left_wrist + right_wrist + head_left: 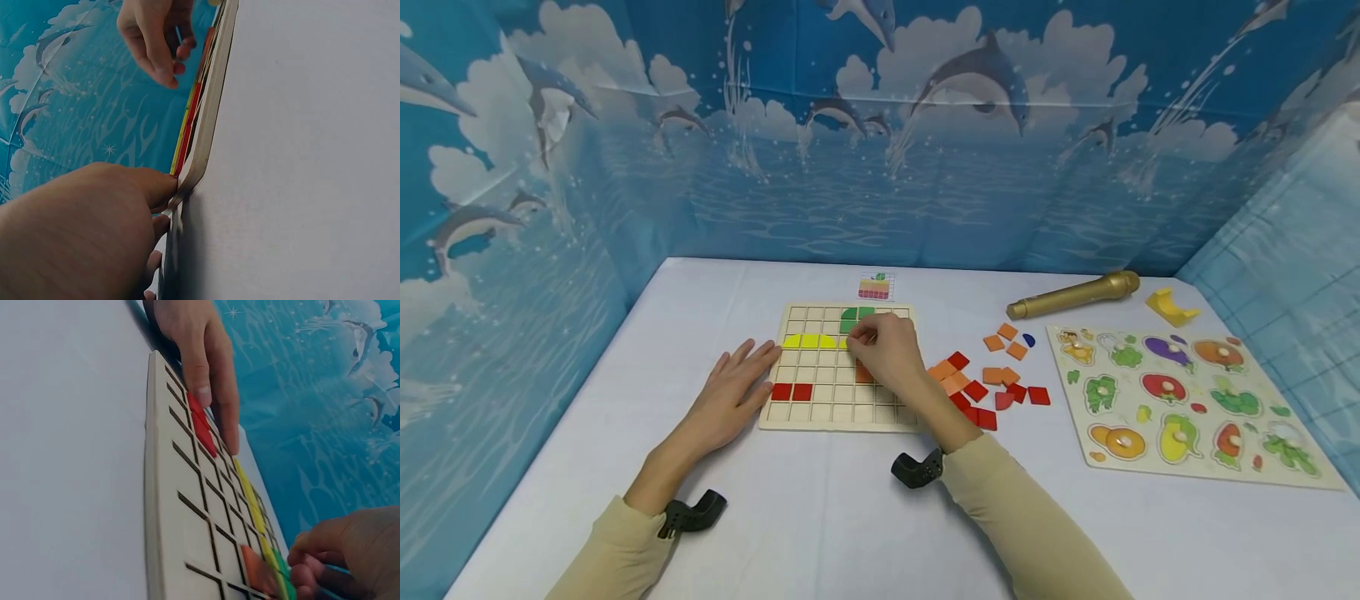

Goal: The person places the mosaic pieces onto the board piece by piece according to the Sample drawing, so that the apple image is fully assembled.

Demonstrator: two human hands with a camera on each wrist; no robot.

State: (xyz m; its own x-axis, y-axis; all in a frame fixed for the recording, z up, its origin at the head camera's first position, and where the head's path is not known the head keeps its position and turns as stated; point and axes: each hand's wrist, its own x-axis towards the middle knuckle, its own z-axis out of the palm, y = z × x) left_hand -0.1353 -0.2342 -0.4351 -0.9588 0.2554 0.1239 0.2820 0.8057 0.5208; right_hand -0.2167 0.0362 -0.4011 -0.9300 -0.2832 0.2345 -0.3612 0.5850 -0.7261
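Note:
A wooden grid board [820, 417] lies on the table, with a row of yellow pieces [808, 341], green pieces [848, 325], two red squares [792, 392] and an orange piece [864, 372] on it. My left hand [733, 396] rests at the board's left edge, fingers extended; in the right wrist view its fingertips lie near the red squares [201, 425]. Over the board, my right hand [887, 350] has its thumb and fingers drawn together at the right end of the yellow row. Whether a piece is between those fingertips is hidden.
Loose orange squares [992, 342] and red squares [1039, 396] lie right of the board. Behind it is a small picture card [876, 286]. Farther right are a gold microphone [1075, 296], a yellow curved piece [1171, 307] and a vegetable puzzle board [1195, 467].

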